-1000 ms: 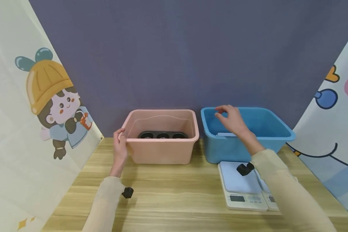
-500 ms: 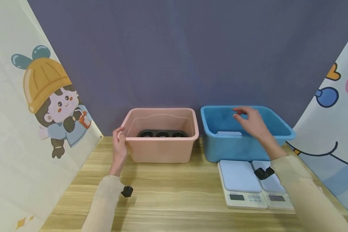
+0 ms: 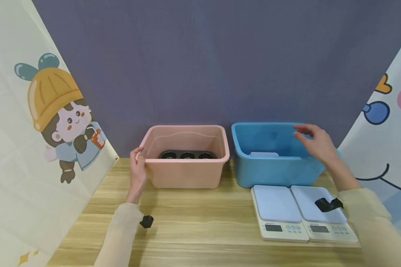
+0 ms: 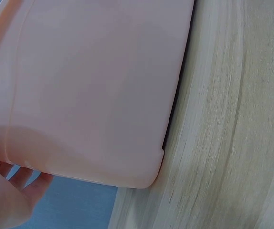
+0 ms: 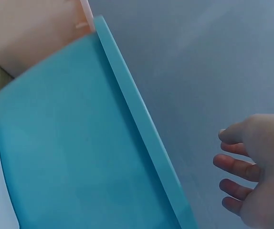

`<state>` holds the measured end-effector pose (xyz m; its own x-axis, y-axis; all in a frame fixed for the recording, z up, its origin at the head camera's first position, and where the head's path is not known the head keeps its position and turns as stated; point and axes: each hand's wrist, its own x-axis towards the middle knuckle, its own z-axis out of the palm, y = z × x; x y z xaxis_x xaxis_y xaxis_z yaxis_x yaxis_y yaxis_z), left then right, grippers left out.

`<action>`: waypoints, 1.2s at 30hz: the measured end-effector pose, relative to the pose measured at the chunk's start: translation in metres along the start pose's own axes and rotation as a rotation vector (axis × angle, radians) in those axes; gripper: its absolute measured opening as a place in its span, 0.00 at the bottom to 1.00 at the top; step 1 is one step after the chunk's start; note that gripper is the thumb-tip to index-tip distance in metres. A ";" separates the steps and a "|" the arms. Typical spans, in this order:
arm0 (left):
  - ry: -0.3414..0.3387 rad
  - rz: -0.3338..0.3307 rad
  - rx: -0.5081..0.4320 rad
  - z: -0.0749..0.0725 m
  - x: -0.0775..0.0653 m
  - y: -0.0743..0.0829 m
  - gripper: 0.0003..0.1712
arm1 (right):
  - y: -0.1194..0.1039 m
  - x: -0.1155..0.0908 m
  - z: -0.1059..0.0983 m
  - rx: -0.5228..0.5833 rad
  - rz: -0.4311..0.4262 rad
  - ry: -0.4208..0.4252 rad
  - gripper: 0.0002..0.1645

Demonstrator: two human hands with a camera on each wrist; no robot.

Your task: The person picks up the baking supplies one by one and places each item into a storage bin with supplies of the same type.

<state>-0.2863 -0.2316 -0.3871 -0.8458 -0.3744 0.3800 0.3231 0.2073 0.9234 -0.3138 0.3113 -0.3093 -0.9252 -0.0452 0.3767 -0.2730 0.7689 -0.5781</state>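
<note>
A pink plastic bin (image 3: 185, 174) stands at the back of the table, and my left hand (image 3: 137, 174) grips its rim at the left front corner. From the left wrist view, the fingers (image 4: 37, 187) curl at the bin's side. Inside it lies a dark muffin pan (image 3: 179, 153) with round cups, its lower part hidden by the front wall. My right hand (image 3: 317, 144) hovers over the right end of a blue bin (image 3: 270, 172), fingers loosely bent and holding nothing. Low in the blue bin, a whitish flat object (image 3: 264, 154) shows partly above the front rim.
Two white kitchen scales, the left scale (image 3: 278, 204) and the right scale (image 3: 317, 205), lie side by side in front of the blue bin. A purple-grey backdrop (image 3: 200, 66) rises behind both bins. The wooden table (image 3: 200, 230) extends toward me.
My right hand has moved right across the blue bin, from its left side to its right end, uncovering the right scale. My left hand has stayed at the pink bin's rim.
</note>
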 end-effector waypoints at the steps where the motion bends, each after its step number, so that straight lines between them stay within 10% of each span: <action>1: -0.003 -0.002 -0.001 0.000 0.000 0.000 0.24 | 0.004 -0.001 -0.003 -0.010 0.003 0.005 0.33; 36: -0.005 -0.009 0.007 -0.001 0.000 0.001 0.24 | 0.091 -0.036 -0.011 -0.092 0.101 0.093 0.36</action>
<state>-0.2858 -0.2319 -0.3856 -0.8509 -0.3715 0.3714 0.3124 0.2104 0.9263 -0.3020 0.3901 -0.3675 -0.9172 0.0916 0.3877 -0.1502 0.8218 -0.5496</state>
